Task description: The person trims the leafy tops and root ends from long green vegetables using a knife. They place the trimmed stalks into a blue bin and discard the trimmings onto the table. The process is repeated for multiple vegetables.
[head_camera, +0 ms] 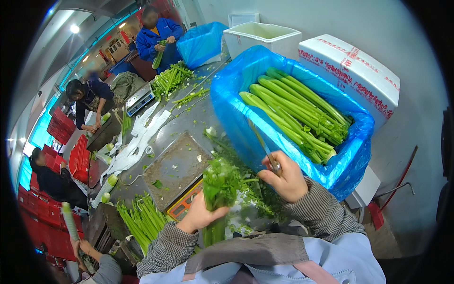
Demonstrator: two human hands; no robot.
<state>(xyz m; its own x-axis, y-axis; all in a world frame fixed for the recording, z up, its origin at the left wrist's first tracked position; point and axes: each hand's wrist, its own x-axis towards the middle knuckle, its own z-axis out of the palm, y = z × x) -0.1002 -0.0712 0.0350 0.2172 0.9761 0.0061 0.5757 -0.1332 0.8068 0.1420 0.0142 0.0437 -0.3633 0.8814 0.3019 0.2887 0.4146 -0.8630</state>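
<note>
My left hand (203, 213) is wrapped around a bunch of celery (220, 184), its cut leafy tops pointing away from me. To its right, my right hand (286, 179) grips a knife (264, 143) by the handle, the blade angled up and away. Behind the knife stands a box lined with a blue plastic bag (244, 117), holding several celery bunches (301, 110) laid side by side. Celery trimmings (260, 202) lie heaped on the metal table between my hands. More celery stalks (142, 220) rest left of my left hand.
Beyond my left hand sits a dirty platform scale (177, 167). White foam boxes (349, 74) stand along the wall. Across the table a person in blue (158, 39) holds celery; other people work at the left. White wrapping strips (138, 142) and a second scale (140, 99) lie farther off.
</note>
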